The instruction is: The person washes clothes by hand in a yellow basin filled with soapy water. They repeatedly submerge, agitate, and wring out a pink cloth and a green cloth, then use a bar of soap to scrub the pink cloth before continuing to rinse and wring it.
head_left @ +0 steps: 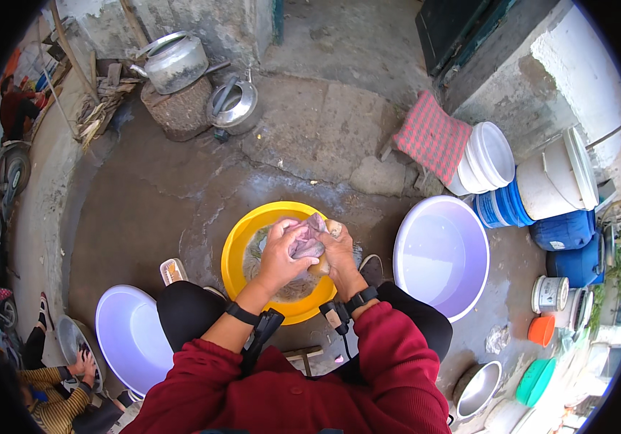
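Observation:
A wet pinkish-purple cloth [306, 238] is bunched between my two hands above the yellow plastic basin [233, 271]. My left hand [278, 260] grips it from the left, fingers curled around the folds. My right hand [341, 250] holds a yellowish-tan block [319, 266] against the cloth; most of the block is covered, and I cannot tell whether it is soap. Below them, cloudy greyish water [256, 271] with some suds lies in the basin, which stands on the ground between my knees.
A lavender tub with water [440, 255] stands right; another lavender tub [131, 336] is by my left knee, near a small white container [173, 271]. Metal pots [176, 62] sit ahead-left. A cloth-covered stool [434, 138] and buckets [552, 176] line the right. Another person [63, 401] works lower left.

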{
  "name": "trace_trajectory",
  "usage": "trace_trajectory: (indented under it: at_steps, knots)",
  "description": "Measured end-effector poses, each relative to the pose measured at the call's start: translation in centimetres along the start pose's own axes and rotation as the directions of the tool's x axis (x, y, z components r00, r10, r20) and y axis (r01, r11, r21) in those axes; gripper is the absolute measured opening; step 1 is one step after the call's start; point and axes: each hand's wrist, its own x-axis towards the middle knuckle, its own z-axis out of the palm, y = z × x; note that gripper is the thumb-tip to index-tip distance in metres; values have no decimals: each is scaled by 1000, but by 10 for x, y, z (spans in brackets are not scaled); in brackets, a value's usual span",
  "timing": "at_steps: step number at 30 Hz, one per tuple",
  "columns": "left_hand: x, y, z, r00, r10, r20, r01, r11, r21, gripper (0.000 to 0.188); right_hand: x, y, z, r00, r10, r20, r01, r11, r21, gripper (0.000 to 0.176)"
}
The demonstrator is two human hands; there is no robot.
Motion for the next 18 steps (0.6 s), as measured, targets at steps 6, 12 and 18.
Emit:
trace_trajectory:
  at_steps: [6,12,18]
  knots:
    - [-1,-36,3,866,-500,-6,328,578,-748,37,-2,-72,11,951,-303,63,287,939,190,53]
    - [-10,-48,18,753,-651,100,464,417,-782,32,-35,-148,55,840,-522,147,503,851,151,60]
    - [-16,-55,19,561,-727,395,703,166,-692,22,-69,-188,96,790,-553,266,510,832,217,63]
